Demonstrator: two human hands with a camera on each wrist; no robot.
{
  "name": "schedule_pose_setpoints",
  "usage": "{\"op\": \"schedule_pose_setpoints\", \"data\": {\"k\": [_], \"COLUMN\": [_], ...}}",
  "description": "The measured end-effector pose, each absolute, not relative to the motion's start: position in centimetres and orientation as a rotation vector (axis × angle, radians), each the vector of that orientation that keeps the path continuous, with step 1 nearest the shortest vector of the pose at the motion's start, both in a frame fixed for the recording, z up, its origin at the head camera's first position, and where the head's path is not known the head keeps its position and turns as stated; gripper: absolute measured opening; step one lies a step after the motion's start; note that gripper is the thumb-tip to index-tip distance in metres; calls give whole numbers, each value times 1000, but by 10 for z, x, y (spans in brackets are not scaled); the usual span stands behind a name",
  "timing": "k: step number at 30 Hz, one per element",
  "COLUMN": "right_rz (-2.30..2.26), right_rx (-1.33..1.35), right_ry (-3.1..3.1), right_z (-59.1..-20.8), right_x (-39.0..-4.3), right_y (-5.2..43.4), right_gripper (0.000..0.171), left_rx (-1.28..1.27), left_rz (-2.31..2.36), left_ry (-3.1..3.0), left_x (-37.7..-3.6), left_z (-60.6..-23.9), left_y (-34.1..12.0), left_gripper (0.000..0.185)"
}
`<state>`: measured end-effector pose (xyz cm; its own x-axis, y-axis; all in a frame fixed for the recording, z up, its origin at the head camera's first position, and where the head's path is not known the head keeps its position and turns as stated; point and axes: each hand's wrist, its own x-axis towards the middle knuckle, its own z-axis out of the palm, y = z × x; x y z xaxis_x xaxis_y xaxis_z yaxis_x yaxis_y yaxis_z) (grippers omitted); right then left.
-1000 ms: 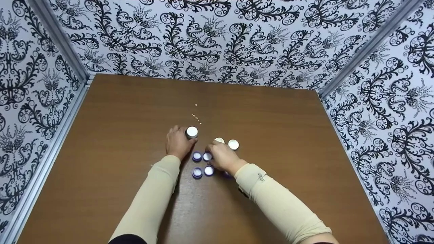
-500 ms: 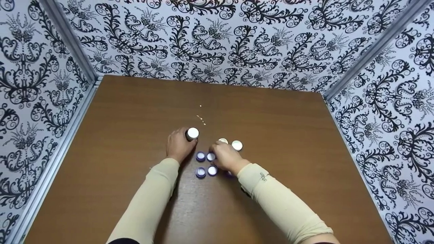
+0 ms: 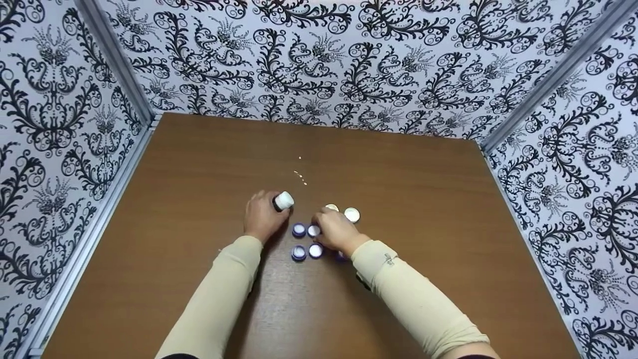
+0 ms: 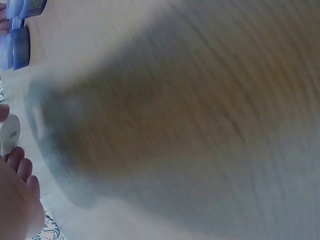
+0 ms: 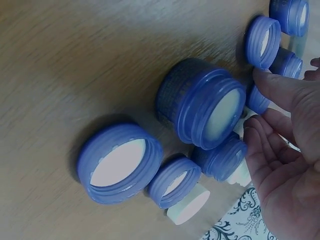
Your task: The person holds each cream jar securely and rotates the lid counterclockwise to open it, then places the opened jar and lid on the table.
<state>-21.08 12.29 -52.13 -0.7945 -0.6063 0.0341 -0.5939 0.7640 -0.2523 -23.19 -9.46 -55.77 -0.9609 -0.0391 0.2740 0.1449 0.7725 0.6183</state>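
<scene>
I saw the left hand (image 3: 261, 218) wrapped around a small dark bottle with a white cap (image 3: 283, 201) near the middle of the brown table (image 3: 423, 199). The bottle was tipped, not straight up. Its long way ran from the hand toward the right and a bit away from me, and the white cap end pointed that way. The fingers were curled round the dark part, so I could see mostly the cap. In the left wrist view the picture was very blurry, and I could only make out fingertips (image 4: 20, 160) and a white round bit at the edge.

The right hand (image 3: 336, 230) lay just to the right, over a bunch of blue jars (image 3: 299, 230). In the right wrist view its fingers (image 5: 280, 90) were a little bent and spread, with one fingertip touching the rim of an open blue jar (image 5: 202, 107) that lay on its side, its mouth facing the hand. I could not tell for sure if the hand gripped it. A blue lid (image 5: 120, 162) lay open side up near it, with smaller blue lids (image 5: 172, 180) beside it. Two white caps (image 3: 352, 215) sat on the table just past the right hand. Some tiny pale specks (image 3: 300, 175) lay farther back on the table.
</scene>
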Motion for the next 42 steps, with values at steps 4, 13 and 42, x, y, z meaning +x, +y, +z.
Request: {"op": "schedule_pose_setpoints", "data": {"k": [4, 13, 42], "right_rz": [-386, -405, -1058], "right_rx": [-1013, -1085, -510], "right_ry": [2898, 2911, 2838], "right_z": [-521, -516, -503], "right_x": [-211, -214, -223], "right_y": [124, 122, 98], "right_gripper": [29, 28, 36], "left_rx": [-91, -96, -504], "left_rz": [-961, -952, -682], "left_ry": [-2693, -2678, -2648], "left_x": [-231, -228, -215], "left_z": [-558, -557, -540], "left_y": [-96, -101, -76], "left_gripper": [45, 44, 42]}}
